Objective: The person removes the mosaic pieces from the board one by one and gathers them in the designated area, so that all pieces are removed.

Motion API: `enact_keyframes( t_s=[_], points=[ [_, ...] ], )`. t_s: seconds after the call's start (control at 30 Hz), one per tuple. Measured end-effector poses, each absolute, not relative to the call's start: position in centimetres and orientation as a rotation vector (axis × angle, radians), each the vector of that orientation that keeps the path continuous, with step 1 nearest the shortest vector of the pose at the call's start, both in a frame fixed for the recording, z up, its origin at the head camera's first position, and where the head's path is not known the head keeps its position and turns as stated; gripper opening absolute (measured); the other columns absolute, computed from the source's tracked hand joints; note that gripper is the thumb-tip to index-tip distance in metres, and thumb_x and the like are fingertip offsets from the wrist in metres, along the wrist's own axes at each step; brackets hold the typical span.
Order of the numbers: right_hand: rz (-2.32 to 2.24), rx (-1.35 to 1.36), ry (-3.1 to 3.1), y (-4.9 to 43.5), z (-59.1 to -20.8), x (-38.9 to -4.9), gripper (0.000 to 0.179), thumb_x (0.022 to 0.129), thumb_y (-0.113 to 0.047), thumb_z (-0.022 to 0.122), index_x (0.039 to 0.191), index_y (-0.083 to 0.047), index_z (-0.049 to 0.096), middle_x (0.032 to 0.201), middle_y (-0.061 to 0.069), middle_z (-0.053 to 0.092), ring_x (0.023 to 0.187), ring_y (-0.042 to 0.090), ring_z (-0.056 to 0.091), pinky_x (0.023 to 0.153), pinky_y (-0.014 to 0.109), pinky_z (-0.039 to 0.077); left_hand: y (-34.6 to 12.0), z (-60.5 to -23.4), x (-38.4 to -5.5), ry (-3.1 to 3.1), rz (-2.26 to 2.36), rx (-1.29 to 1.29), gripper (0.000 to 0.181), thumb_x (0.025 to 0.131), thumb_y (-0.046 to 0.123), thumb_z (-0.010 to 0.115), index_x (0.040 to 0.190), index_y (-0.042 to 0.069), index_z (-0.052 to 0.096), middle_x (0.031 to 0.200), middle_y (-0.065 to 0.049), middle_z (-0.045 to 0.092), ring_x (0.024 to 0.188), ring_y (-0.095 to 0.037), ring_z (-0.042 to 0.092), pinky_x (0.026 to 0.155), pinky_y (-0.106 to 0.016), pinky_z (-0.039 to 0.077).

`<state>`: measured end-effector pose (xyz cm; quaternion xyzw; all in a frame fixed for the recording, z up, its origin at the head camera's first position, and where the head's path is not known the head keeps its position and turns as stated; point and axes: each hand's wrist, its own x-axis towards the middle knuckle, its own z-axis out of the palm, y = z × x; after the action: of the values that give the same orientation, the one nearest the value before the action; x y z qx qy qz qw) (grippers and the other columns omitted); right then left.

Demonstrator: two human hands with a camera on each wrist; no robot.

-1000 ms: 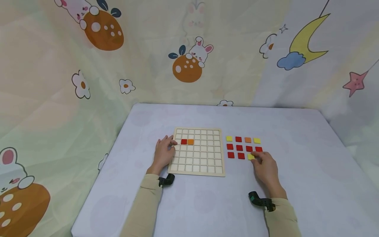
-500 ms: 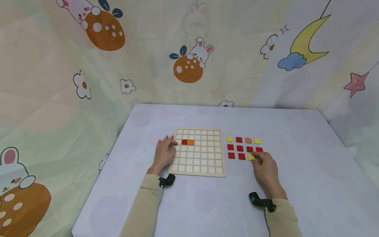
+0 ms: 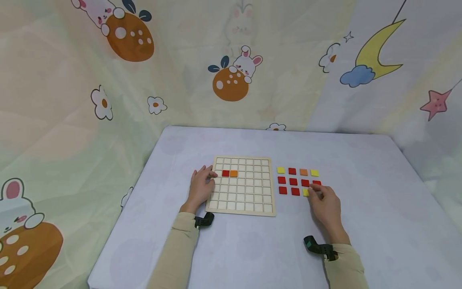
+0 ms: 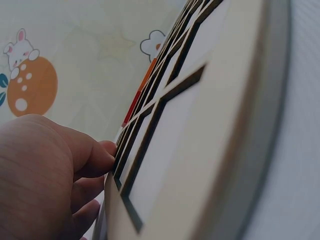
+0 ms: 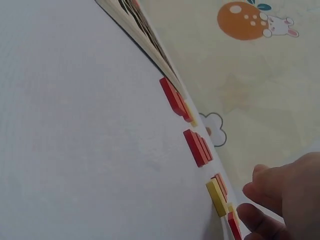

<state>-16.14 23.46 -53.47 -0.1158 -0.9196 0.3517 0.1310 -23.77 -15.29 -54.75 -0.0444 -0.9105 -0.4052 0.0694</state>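
Observation:
A pale wooden grid board (image 3: 239,214) lies on the table, a red tile (image 3: 225,173) and an orange tile (image 3: 234,174) side by side in its cells. At the board's left rim rests my left hand (image 3: 199,188), its fingertips on the edge; the left wrist view (image 4: 45,175) shows the same contact. My right hand (image 3: 326,204) hovers at the near right corner of the loose tiles, closest to a yellow tile (image 3: 305,192). In the right wrist view, a small gap separates those fingertips from the yellow tile (image 5: 216,197). Nothing shows between the right fingers.
Rows of loose tiles lie right of the board: several red tiles (image 3: 293,182), an orange tile (image 3: 303,172) and two more yellow tiles (image 3: 280,170). A white cloth covers the table (image 3: 249,253). A printed curtain (image 3: 180,72) hangs behind it.
The right hand has shifted slightly right, so its fingertips now stand off the yellow tile that they overlapped before. The left hand stays at the board's rim.

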Motion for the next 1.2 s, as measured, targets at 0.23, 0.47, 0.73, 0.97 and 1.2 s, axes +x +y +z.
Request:
enact_keyframes(
  t_s=[0.23,0.47,0.73,0.97,1.2],
  points=[
    [1.122,-0.346,-2.603,22.1,-53.6,-16.6,0.030,0.099,-0.025,0.055,0.118,-0.005,0.067,0.109,0.011,0.060,0.095,0.024,0.049,0.075,0.035,0.044,-15.4,-54.8,-24.0,-2.745,-1.206,-0.145,0.020,0.091,0.006,0.052,0.100,0.013,0.068,0.147,-0.009,0.048,0.145,-0.027,0.030,0.122,-0.043,0.002],
    [1.113,-0.188,-2.580,19.7,-53.2,-17.1,0.026,0.096,-0.021,0.060,0.115,-0.005,0.067,0.112,0.011,0.063,0.103,0.027,0.055,0.086,0.046,0.053,-15.4,-54.5,-24.0,-2.738,-1.215,-0.137,0.020,0.091,0.006,0.051,0.100,0.013,0.068,0.148,-0.009,0.048,0.145,-0.027,0.029,0.122,-0.042,0.002],
    [1.069,-0.060,-2.631,16.4,-52.8,-17.0,0.022,0.093,-0.018,0.065,0.113,-0.009,0.069,0.105,0.005,0.062,0.087,0.019,0.053,0.069,0.032,0.052,-15.4,-54.8,-23.8,-2.745,-1.215,-0.141,0.019,0.090,0.006,0.052,0.099,0.013,0.068,0.147,-0.009,0.049,0.144,-0.027,0.030,0.122,-0.042,0.002],
    [1.093,0.083,-2.684,13.0,-51.6,-17.8,0.023,0.091,-0.019,0.067,0.112,-0.010,0.071,0.110,0.005,0.061,0.091,0.022,0.055,0.073,0.036,0.052,-15.4,-54.7,-23.7,-2.737,-1.226,-0.138,0.019,0.090,0.005,0.053,0.099,0.013,0.068,0.147,-0.010,0.049,0.144,-0.028,0.030,0.122,-0.043,0.003],
    [1.078,0.197,-2.763,10.3,-51.0,-19.3,0.026,0.091,-0.021,0.067,0.114,-0.010,0.070,0.116,0.007,0.062,0.110,0.026,0.058,0.090,0.046,0.053,-15.3,-54.8,-23.8,-2.739,-1.220,-0.144,0.019,0.089,0.006,0.054,0.099,0.013,0.068,0.146,-0.010,0.049,0.144,-0.029,0.031,0.122,-0.045,0.003]
  ],
)
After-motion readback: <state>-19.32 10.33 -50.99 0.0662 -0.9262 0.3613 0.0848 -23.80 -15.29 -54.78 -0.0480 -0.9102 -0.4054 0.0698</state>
